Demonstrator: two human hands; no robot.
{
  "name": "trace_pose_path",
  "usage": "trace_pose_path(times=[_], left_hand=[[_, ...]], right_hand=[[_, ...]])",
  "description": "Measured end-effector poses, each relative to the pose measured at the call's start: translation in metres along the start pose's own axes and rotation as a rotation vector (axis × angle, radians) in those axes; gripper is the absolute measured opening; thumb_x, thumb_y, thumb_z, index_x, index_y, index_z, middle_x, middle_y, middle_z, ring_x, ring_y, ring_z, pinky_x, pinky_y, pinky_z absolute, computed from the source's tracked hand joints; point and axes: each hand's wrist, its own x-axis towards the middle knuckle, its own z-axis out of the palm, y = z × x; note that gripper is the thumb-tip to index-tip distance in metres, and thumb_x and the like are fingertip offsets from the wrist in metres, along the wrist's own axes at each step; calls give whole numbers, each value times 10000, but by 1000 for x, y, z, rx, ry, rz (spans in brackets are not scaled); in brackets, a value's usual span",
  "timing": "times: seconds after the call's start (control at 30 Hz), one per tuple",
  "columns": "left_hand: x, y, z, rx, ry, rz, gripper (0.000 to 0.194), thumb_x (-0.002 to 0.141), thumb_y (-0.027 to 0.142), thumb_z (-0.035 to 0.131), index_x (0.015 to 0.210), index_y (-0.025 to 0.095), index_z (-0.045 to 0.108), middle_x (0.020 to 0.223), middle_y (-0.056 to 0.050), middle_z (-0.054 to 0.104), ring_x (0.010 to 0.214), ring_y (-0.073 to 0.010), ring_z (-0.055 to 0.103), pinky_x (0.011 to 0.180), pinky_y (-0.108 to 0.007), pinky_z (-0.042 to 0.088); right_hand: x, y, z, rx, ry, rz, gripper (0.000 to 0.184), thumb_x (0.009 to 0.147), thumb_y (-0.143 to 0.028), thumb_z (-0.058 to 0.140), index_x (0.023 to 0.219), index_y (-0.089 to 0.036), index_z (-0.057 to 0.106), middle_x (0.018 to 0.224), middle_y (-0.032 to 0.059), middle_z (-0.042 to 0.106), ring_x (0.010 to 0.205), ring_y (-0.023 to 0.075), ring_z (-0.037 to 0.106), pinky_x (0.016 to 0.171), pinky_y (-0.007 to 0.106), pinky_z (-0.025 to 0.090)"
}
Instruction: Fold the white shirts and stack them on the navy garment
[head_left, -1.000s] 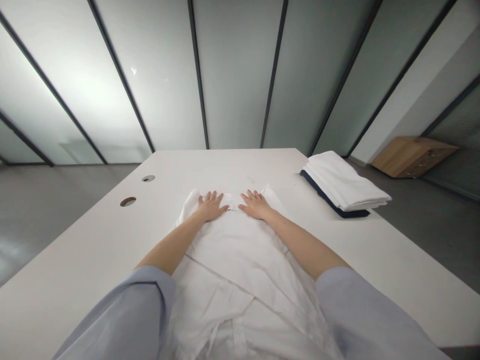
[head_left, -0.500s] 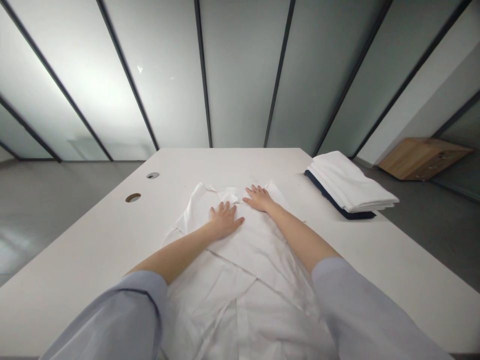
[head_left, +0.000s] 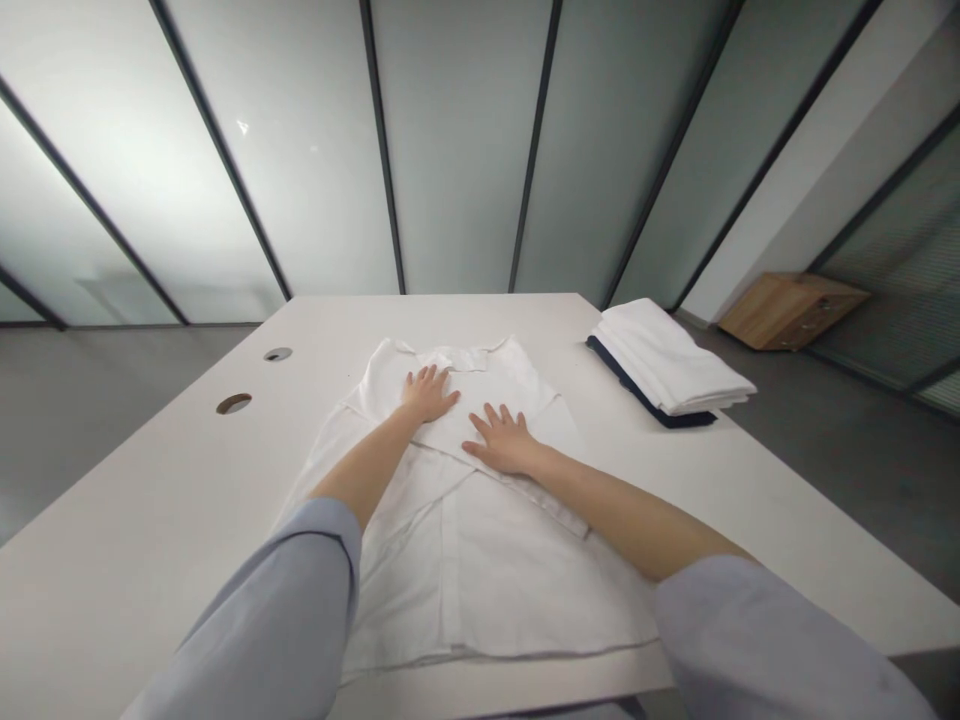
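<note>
A white long-sleeved shirt [head_left: 525,570] lies spread on the white table in front of me, its collar at the far end and its hem near the table's front edge. The sleeves are folded in across the body. My left hand [head_left: 429,394] rests flat on the shirt just below the collar, fingers spread. Lower and to the right, my right hand [head_left: 501,440] lies on the upper body of the shirt with its fingers apart. Neither hand grips the cloth.
At the right side of the table [head_left: 150,500], a stack of folded white cloth [head_left: 671,355] sits on a dark navy folded cloth [head_left: 652,400]. Two round holes are in the tabletop on the left. A wooden cabinet [head_left: 787,310] stands on the floor beyond, near frosted glass panels.
My right hand has slid from near the collar down toward me. My left hand has shifted a little up and left. The shirt's hem has come into view.
</note>
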Motion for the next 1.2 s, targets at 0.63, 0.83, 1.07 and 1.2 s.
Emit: trace_pose_path(times=[0.63, 0.83, 1.07, 1.2], left_hand=[[-75, 21, -8, -4, -240, -171, 730, 904, 639, 212, 1485, 204, 288, 1585, -153, 177, 1440, -379, 144, 1054, -678, 193], [-60, 11, -5, -22, -152, -140, 701, 903, 621, 268, 1461, 202, 335, 1563, -157, 246, 1424, -375, 202, 1056, -638, 218], [-81, 2, -16, -15, 46, 51, 344, 894, 454, 449, 1010, 174, 611, 1087, -126, 615, 1084, -271, 545, 914, -400, 423], [-102, -4, -19, -64, 29, 90, 306, 887, 456, 476, 911, 191, 627, 1019, -92, 630, 1011, -241, 581, 883, -368, 438]], right_hand=[[81, 43, -19, -115, 284, -18, 633, 927, -536, 436, 1439, -167, 397, 1529, 161, 314, 1403, 309, 272, 1126, 446, 203], [25, 42, -21, -123, 376, -121, 520, 926, -422, 494, 1359, -136, 488, 1444, 171, 430, 1342, 284, 365, 1097, 407, 262], [-29, 54, -5, -22, 311, -129, 271, 902, -372, 545, 1055, -174, 650, 1124, 105, 607, 1059, 223, 558, 936, 339, 394], [-35, 54, -1, 21, 291, -92, 324, 900, -397, 549, 1117, -171, 633, 1174, 114, 583, 1062, 212, 559, 935, 320, 395]])
